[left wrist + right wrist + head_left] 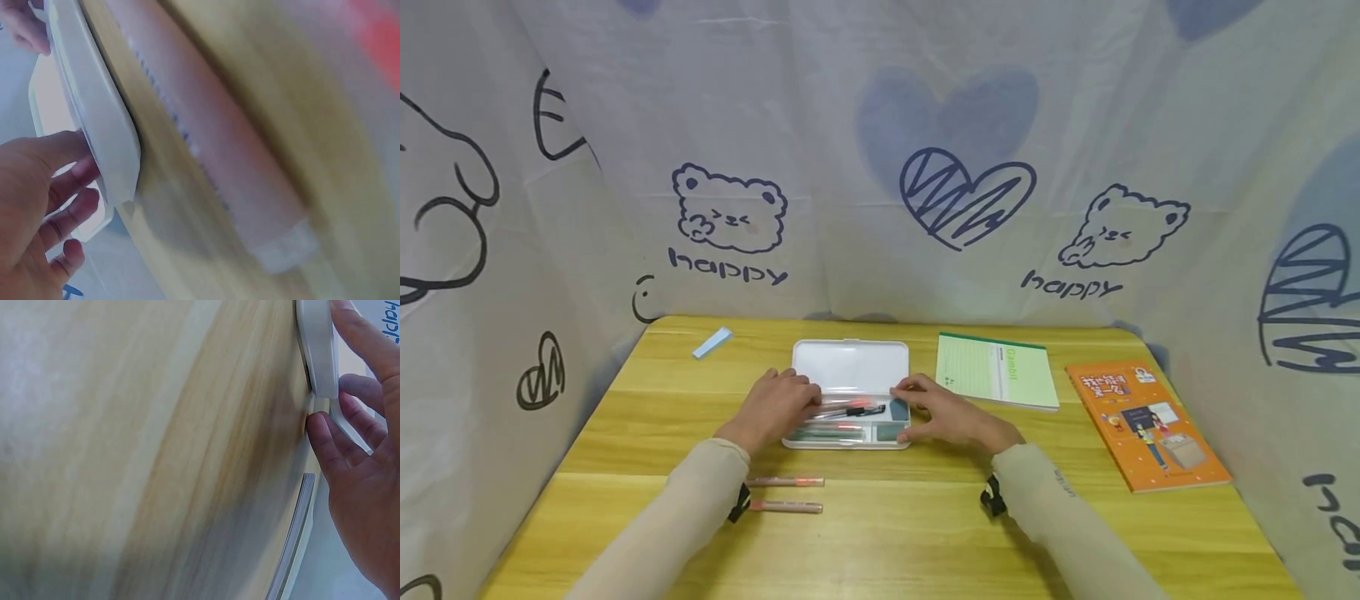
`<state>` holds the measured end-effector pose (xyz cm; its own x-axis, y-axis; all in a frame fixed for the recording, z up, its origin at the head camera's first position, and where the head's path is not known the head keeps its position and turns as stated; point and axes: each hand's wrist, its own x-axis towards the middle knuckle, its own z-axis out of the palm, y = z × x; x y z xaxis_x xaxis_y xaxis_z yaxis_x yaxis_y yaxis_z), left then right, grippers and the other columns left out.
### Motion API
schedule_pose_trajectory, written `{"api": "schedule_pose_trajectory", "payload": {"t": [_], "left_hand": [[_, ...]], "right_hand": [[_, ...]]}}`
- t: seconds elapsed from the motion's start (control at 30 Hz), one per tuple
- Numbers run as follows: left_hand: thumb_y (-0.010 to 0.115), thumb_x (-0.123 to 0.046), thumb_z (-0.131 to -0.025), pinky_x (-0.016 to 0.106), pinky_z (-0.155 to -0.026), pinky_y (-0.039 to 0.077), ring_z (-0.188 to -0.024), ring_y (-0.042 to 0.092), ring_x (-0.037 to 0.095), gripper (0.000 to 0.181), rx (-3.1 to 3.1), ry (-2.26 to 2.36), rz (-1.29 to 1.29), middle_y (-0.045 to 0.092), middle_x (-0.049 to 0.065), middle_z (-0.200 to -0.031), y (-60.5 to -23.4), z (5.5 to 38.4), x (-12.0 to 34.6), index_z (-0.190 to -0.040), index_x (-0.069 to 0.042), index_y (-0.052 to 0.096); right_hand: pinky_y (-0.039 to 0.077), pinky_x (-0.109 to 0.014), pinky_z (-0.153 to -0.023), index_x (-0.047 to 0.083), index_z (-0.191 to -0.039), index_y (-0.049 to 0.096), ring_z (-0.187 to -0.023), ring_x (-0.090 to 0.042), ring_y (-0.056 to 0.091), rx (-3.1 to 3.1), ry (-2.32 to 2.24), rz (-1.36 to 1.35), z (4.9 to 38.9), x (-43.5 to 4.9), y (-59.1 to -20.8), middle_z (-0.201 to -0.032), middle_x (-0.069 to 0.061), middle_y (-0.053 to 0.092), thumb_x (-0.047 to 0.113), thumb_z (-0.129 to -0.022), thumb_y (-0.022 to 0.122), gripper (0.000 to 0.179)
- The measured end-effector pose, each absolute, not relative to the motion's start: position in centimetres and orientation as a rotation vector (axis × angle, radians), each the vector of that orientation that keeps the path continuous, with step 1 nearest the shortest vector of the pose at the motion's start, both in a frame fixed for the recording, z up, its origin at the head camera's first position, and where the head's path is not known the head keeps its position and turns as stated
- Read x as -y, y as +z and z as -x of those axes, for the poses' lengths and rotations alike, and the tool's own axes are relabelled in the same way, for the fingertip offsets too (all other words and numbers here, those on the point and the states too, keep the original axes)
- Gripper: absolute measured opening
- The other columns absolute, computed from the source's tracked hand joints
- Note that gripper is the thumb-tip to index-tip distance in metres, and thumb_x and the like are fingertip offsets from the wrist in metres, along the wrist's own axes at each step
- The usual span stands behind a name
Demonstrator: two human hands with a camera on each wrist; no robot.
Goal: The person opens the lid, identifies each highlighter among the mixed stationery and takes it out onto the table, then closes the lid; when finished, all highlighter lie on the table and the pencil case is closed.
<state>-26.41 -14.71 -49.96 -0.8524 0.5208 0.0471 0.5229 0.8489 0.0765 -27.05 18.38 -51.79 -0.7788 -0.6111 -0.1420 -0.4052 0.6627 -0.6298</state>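
Apparently grips white rectangular plastic case [851,390] with right hand [946,413]; cannot tell for left hand [777,405]. Could tip if pressed unevenly.

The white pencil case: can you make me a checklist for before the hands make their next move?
1. Lid open: ok, folded back behind the white pencil case.
2. Right hand at the case: ok, touching its right end.
3. Left hand free of pens: cannot tell; its fingertips are hidden at the case's left end.
4. All pens inside: not ok; an upper pinkish marker and a lower one lie on the table.
5. Books apart from the case: ok; green notebook and orange book lie to the right.
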Motion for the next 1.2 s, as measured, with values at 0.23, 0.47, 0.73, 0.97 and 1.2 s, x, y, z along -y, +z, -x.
{"api": "schedule_pose_trajectory", "payload": {"t": [0.23,0.47,0.73,0.97,1.2], "left_hand": [[0.08,-0.025,-0.102,0.044,-0.092,0.058,-0.099,0.066,0.02,0.009,2.903,-0.378,0.874,0.079,-0.003,-0.105,-48.7,25.1,16.5,-0.108,-0.019,0.083],[0.077,-0.023,-0.103,0.039,-0.089,0.06,-0.098,0.065,0.012,0.008,2.897,-0.545,0.956,0.075,-0.011,-0.102,-47.5,21.7,19.6,-0.11,-0.021,0.081],[0.081,-0.022,-0.1,0.027,-0.081,0.058,-0.093,0.061,0.0,0.01,2.933,-0.683,1.08,0.07,-0.021,-0.102,-48.3,16.9,23.2,-0.107,-0.029,0.079],[0.082,-0.025,-0.099,0.029,-0.083,0.059,-0.095,0.06,-0.003,0.014,2.934,-0.738,1.123,0.069,-0.026,-0.103,-49.2,13.6,25.2,-0.105,-0.037,0.077],[0.081,-0.032,-0.1,0.029,-0.084,0.059,-0.094,0.059,-0.005,0.011,2.992,-0.792,1.12,0.066,-0.029,-0.101,-50.0,12.3,26.3,-0.105,-0.04,0.076]], "right_hand": [[0.038,-0.055,-0.13,0.013,-0.168,0.043,-0.147,-0.029,0.046,-2.538,-0.843,0.806,26.9,-18.3,-51.5,-0.167,-0.008,0.04,0.043,-0.097,0.083,0.087],[0.04,-0.055,-0.127,0.011,-0.168,0.042,-0.144,-0.029,0.048,-2.538,-0.841,0.826,26.8,-18.3,-51.4,-0.166,-0.01,0.04,0.043,-0.098,0.082,0.087],[0.04,-0.054,-0.127,0.012,-0.168,0.041,-0.145,-0.029,0.047,-2.541,-0.833,0.83,26.8,-18.3,-51.5,-0.167,-0.01,0.039,0.044,-0.098,0.082,0.087],[0.039,-0.053,-0.129,0.013,-0.169,0.04,-0.146,-0.029,0.046,-2.534,-0.833,0.817,26.8,-18.3,-51.4,-0.168,-0.009,0.037,0.044,-0.098,0.082,0.087],[0.04,-0.054,-0.128,0.011,-0.169,0.041,-0.145,-0.03,0.046,-2.53,-0.836,0.83,26.8,-18.3,-51.5,-0.168,-0.011,0.038,0.043,-0.099,0.082,0.087]]}}
